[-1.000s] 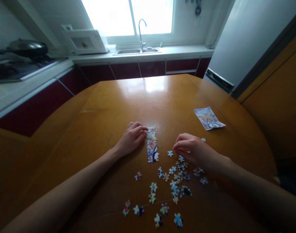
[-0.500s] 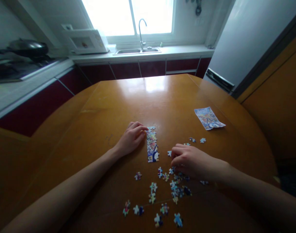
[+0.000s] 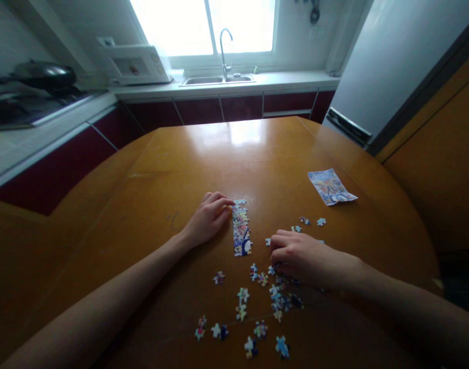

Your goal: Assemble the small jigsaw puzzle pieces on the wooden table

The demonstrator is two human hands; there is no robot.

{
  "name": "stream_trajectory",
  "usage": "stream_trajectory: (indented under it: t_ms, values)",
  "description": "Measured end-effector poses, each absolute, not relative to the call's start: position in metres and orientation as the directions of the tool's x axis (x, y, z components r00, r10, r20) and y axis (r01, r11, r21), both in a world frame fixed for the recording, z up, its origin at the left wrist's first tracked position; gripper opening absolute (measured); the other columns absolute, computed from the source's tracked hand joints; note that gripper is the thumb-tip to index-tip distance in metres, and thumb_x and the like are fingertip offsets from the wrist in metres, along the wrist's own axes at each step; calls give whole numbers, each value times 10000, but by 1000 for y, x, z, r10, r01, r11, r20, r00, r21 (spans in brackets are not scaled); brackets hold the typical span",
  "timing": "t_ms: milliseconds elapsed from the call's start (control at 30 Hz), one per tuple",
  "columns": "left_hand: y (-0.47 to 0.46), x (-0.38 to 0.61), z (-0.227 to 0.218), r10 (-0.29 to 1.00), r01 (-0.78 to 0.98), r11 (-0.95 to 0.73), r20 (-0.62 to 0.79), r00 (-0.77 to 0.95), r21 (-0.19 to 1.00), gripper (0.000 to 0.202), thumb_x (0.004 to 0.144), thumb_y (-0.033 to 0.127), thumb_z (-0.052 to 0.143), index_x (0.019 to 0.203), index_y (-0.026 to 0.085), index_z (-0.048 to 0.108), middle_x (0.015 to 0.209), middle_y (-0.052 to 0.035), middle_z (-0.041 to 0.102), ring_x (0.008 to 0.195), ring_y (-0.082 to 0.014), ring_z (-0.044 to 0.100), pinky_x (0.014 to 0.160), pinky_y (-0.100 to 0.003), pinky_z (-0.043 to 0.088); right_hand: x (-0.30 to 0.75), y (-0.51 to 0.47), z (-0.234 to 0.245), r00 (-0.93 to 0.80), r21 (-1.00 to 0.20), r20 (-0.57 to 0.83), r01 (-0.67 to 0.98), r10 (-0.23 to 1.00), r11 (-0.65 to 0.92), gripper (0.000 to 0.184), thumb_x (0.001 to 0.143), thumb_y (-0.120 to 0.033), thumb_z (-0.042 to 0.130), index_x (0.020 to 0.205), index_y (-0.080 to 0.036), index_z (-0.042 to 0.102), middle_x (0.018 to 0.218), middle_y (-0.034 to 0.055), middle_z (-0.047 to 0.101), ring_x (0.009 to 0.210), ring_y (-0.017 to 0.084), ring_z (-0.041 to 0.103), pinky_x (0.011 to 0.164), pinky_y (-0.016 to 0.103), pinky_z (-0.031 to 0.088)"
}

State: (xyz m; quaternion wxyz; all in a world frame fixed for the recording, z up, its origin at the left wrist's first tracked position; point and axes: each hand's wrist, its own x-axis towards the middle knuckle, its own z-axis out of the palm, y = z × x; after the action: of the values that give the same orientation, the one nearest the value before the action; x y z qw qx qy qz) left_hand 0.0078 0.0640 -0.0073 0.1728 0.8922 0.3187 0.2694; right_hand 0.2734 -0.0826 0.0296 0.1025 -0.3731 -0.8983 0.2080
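A partly joined jigsaw puzzle, a narrow upright strip with colourful printing, lies on the table. My left hand rests at its left side, fingers loosely stretched, the index fingertip touching the strip's upper left edge. To the right, my right hand is low over the loose jigsaw pieces, its fingers curled and pointing left. Whatever is under those fingertips is hidden by the hand. A white-blue piece sits just left of the knuckles. More single pieces are scattered nearer to me.
A creased picture sheet lies at the right of the wooden table. Several pieces lie between it and my right hand. Beyond the table are a sink, a microwave, a wok and a fridge.
My right hand has shifted very slightly down and left over the pieces, uncovering a bit of a piece behind it. My left hand and the joined strip stay in place.
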Motion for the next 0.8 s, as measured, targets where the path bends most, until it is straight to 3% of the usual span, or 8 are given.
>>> stream_trajectory:
  t_ms: [200,467,800]
  values:
    - [64,7,-8,655,469,-744,378,655,476,187,982,220,510,1042,203,686,1003,-61,626,998,-226,532,920,-410,472,273,-81,36,-671,-481,40,637,740,603,144,951,-202,616,832,-174,692,907,55,659,858,162,573,780,302,444]
    - [64,8,-7,655,463,-743,384,650,483,183,982,212,511,1047,207,683,1001,-58,624,997,-225,529,909,-404,472,277,-78,27,-534,-614,216,577,818,539,78,903,-146,636,933,-159,707,927,62,686,859,157,614,784,301,499]
    - [64,6,-8,661,477,-738,367,654,478,196,993,235,499,1060,211,681,1018,-60,626,1007,-227,526,925,-418,473,276,-76,23,-520,-631,304,518,798,578,98,902,-135,616,935,-162,705,899,51,695,826,146,616,744,286,495]
